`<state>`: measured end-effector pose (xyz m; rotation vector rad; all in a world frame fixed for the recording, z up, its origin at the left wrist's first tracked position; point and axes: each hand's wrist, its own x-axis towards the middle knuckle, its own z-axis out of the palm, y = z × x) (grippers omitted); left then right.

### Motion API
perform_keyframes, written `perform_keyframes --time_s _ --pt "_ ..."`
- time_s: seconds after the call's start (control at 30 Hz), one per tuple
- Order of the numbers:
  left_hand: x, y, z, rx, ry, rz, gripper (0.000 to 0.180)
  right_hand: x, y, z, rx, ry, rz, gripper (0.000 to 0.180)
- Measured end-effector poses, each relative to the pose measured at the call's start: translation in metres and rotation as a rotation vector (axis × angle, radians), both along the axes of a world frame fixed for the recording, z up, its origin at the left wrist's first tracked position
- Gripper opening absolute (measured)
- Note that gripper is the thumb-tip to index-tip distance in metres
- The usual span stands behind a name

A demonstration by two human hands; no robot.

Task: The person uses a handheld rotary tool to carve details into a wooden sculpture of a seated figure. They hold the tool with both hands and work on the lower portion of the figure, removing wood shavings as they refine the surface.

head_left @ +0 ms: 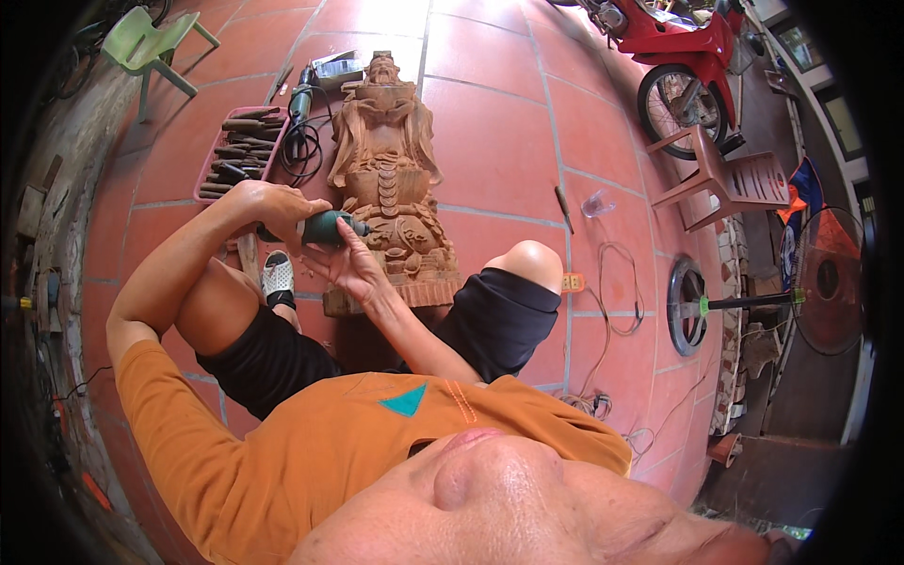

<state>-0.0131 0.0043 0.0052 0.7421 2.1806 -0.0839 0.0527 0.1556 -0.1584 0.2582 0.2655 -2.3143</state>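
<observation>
My left hand (pixel 273 212) is wrapped around the rear of a green handheld power grinder (pixel 325 229), held in the air beside the statue. Palm upward, my right hand (pixel 350 268) grips the tool's front part with thumb and fingers. Any bit at its tip is too small to make out. Just beyond, a carved wooden statue (pixel 388 174) of a robed, bearded figure lies or stands on the floor, its base between my knees.
Left of the statue are a pink basket (pixel 204 174) of chisels, another green power tool (pixel 301 99) and its black cord (pixel 301 151). On the right are a chisel (pixel 563 207), a clear cup (pixel 598 202), an orange socket block (pixel 572 282), a chair (pixel 720 179), a fan (pixel 687 306) and a red motorbike (pixel 683 42).
</observation>
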Motion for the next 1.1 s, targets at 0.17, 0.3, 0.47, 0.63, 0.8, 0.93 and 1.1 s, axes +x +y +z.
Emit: perform_keyframes --time_s 0.17,0.3,0.47,0.63,0.8,0.93,1.1 --pt "0.001 -0.006 -0.006 0.019 0.011 0.01 0.1 0.001 0.0 0.004 0.015 0.009 0.006 0.049" --pt "0.001 0.002 0.004 -0.01 -0.01 0.038 0.099 0.002 0.002 0.005 0.005 0.012 -0.004 0.05" --pt "0.001 -0.004 -0.004 -0.011 0.011 0.023 0.1 0.003 -0.001 0.0 0.007 0.014 -0.012 0.05" --pt "0.001 0.0 0.001 -0.014 -0.007 0.025 0.102 0.003 -0.001 0.0 0.011 0.021 -0.007 0.049" --pt "0.002 0.003 0.006 -0.023 -0.006 0.016 0.101 0.001 0.001 -0.001 -0.029 -0.02 0.011 0.043" --pt "0.003 -0.001 0.0 -0.01 0.033 0.013 0.101 0.002 -0.001 -0.004 -0.018 0.003 0.009 0.043" --pt "0.001 0.001 0.001 0.033 0.027 0.011 0.099 -0.001 0.0 -0.008 -0.005 0.013 0.012 0.042"
